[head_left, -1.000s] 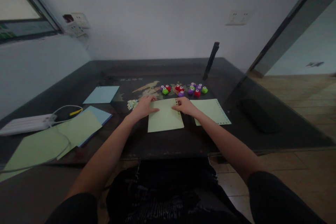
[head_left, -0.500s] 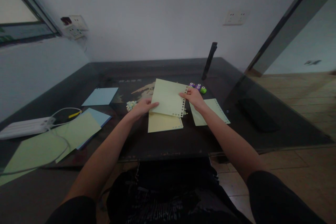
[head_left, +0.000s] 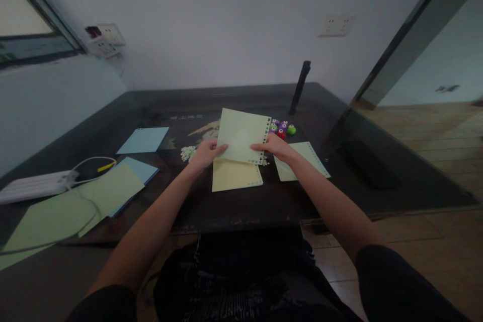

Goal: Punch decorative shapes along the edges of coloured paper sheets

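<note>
A pale green loose-leaf sheet [head_left: 242,133], punched with holes along its right edge, is held up above the table between my two hands. My left hand [head_left: 208,152] pinches its lower left edge, thumb on top. On the right edge, my right hand [head_left: 274,146] grips it with the thumb lying over the paper; the other fingers are partly hidden behind. Beneath it lies a yellowish punched sheet [head_left: 236,176]. Another pale punched sheet [head_left: 302,161] rests under my right forearm. Small pale pieces [head_left: 187,153] are heaped beside my left hand.
Small purple, red and green eyed toys [head_left: 282,129] sit behind my right hand. A black upright stick [head_left: 300,87] stands farther back. Left are a blue sheet [head_left: 144,140], green sheets [head_left: 79,201], a white power strip [head_left: 35,186] and cable. A dark flat object [head_left: 368,163] lies right.
My right hand has slid down the sheet's right edge, its thumb now farther onto the paper. The sheet has risen slightly, and more of the toys shows.
</note>
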{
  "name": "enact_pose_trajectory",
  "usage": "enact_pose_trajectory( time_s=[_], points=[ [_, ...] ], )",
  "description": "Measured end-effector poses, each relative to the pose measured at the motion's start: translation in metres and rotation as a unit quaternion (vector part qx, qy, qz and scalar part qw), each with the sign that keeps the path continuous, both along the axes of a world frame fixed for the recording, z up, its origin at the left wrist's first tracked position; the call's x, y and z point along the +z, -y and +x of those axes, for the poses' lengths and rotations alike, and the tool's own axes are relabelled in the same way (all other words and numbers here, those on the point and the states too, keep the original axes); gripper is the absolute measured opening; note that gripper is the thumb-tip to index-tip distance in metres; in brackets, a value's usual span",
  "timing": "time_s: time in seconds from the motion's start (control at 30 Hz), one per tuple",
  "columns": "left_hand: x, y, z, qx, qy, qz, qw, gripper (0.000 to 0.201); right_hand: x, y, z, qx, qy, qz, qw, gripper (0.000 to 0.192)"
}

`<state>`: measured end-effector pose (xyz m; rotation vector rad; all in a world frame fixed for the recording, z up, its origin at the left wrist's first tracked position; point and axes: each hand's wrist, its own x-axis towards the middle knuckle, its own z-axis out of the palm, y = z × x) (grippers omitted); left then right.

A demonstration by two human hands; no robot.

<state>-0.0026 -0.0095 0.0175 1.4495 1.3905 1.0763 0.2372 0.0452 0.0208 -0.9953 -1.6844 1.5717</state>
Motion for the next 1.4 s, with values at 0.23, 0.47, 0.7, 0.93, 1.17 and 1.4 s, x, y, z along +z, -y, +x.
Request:
enact_pose_trajectory(
  time_s=[0.23, 0.47, 0.7, 0.93, 1.17, 1.4],
  points=[
    [-0.006, -0.004, 0.002, -0.003, -0.058, 0.071, 0.996, 0.037, 0.006, -0.011, 0.012, -0.094, 0.027, 0.050, 0.994, 0.022],
    [-0.011, -0.002, 0.018, -0.057, -0.148, 0.105, 0.982, 0.022, 0.019, -0.022, 0.048, -0.301, -0.172, 0.004, 0.938, 0.026],
    [-0.011, -0.036, 0.056, -0.085, -0.283, 0.154, 0.943, 0.020, 0.010, -0.012, 0.064, -0.329, -0.216, -0.011, 0.919, 0.028],
    [-0.018, -0.083, 0.094, 0.029, -0.395, 0.151, 0.906, 0.032, 0.000, -0.013, 0.066, -0.359, -0.212, 0.002, 0.909, 0.032],
    [-0.021, -0.089, 0.106, 0.053, -0.431, 0.124, 0.892, 0.033, 0.000, -0.011, 0.058, -0.347, -0.186, -0.002, 0.919, 0.030],
    [-0.018, -0.072, 0.094, 0.003, -0.208, 0.143, 0.968, 0.022, 0.001, -0.004, 0.049, -0.328, -0.188, -0.026, 0.925, 0.033]
  ],
)
